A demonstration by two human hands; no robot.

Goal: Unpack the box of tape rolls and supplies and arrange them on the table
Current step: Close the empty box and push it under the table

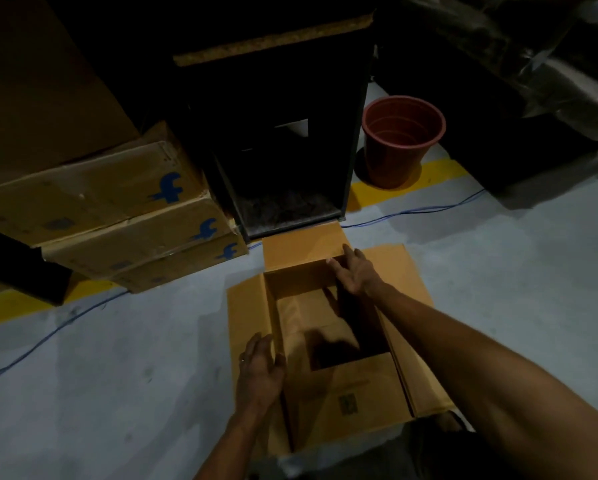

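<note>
— Where's the box [325, 327]?
— On the floor [117, 358], flaps spread. The left hand [261, 367] and right hand [356, 271], both flat and gripping nothing, press 2 flaps apart, likely for access.

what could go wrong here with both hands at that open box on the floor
The scene is dim and the inside of the open box is in shadow, so its contents are hard to judge before reaching in. The left hand and right hand only rest open on flaps and rim, with no grip; a lift from there could bend the cardboard. The blue cable runs across the floor just beyond the box and could snag a foot.
</note>
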